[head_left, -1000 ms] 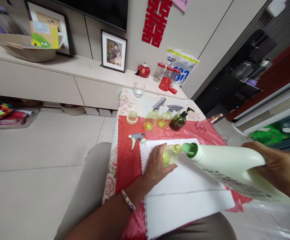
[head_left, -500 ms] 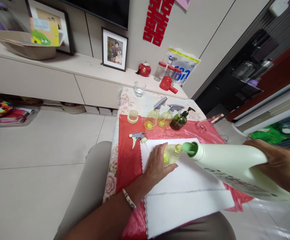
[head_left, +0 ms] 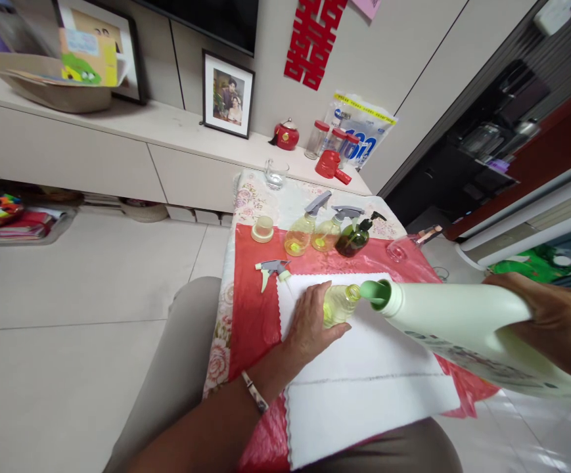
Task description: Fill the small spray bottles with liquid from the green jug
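Observation:
My left hand (head_left: 309, 320) is wrapped round a small clear bottle (head_left: 340, 303) with yellow-green liquid, which stands with its neck uncapped on a white cloth (head_left: 364, 387). My right hand (head_left: 556, 322) grips the back of a large pale-green jug (head_left: 457, 322), tipped so its green spout (head_left: 374, 293) sits right at the small bottle's mouth. A loose grey spray head (head_left: 270, 269) lies on the red cloth (head_left: 253, 315) just left of my left hand.
Two yellow spray bottles (head_left: 309, 230) and a dark green pump bottle (head_left: 354, 238) stand in a row behind. A small yellow cup (head_left: 262, 229) and a pink glass (head_left: 399, 248) flank them. A low cabinet (head_left: 177, 135) with jars and a framed photo runs behind the table.
Hands, jug and small bottle keep the same pose. The view has shifted slightly; the jug's spout stays at the bottle's mouth.

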Motion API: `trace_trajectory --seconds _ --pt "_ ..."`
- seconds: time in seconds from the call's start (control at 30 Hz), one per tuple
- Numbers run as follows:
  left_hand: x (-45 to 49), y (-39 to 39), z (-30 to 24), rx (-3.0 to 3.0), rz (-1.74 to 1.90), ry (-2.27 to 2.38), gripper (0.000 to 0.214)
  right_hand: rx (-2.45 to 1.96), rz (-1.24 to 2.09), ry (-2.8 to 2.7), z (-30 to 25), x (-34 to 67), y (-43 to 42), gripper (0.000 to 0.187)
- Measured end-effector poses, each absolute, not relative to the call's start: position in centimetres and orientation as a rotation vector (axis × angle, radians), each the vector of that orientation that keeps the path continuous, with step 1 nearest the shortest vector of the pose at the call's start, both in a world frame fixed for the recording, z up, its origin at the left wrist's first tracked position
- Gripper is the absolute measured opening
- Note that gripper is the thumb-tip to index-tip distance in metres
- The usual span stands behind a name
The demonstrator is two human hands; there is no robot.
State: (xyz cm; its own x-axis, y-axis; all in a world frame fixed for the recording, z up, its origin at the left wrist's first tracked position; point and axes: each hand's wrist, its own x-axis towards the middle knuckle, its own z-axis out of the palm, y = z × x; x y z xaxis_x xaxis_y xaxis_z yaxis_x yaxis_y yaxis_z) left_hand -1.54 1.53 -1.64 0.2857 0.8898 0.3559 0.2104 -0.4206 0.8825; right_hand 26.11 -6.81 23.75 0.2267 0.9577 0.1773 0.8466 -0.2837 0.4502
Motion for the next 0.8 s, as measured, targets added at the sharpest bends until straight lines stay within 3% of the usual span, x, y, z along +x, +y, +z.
trace_trajectory --seconds 0.8 --pt "-1.57 1.43 -1.87 1.850 1.196 0.973 0.089 2.115 0.631 1.629 24.70 26.43 -6.73 0.037"
